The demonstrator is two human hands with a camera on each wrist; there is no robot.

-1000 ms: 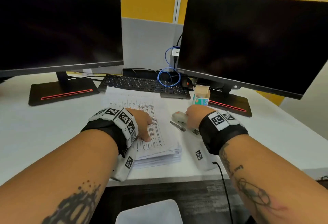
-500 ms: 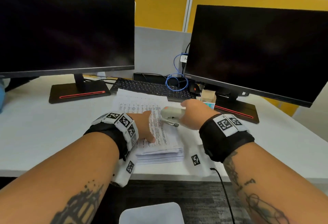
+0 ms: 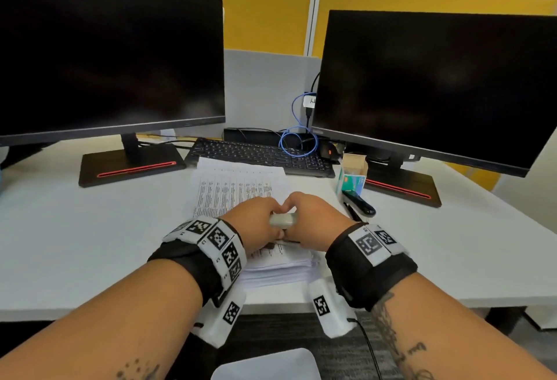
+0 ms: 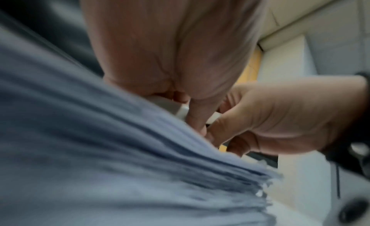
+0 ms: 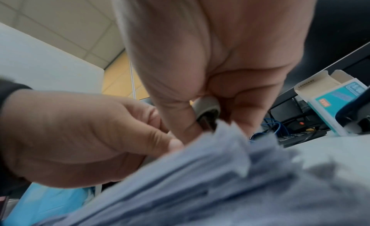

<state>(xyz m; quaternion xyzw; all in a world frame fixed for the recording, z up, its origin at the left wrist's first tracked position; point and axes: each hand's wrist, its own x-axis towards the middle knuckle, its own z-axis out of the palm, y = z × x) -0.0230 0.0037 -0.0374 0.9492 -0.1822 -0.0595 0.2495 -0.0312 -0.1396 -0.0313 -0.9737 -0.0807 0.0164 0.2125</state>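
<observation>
Desk [image 3: 60, 229]: white, under everything. Left monitor [image 3: 105, 63], dark, stands well off to the left of the grip and beyond it. Right monitor [image 3: 437, 87], dark, stands to the right and beyond. Black keyboard [image 3: 259, 153] lies past the grip, between the monitor stands. Paper stack [image 3: 241, 187] sits directly beneath the grip, printed sheet uppermost.

Left hand [image 3: 256, 223] and right hand [image 3: 319, 223] meet over the stack, knuckles up. Staple box [image 3: 352, 178], open, stands right of the grip and beyond it. Black stapler [image 3: 360, 205] lies just in front of the box, near the right hand, apart from it.

Pale grey stapler [image 3: 283, 220] is held between both hands, fingers of each curled round it. In the right wrist view its dark mouth is at the stack's edge.
</observation>
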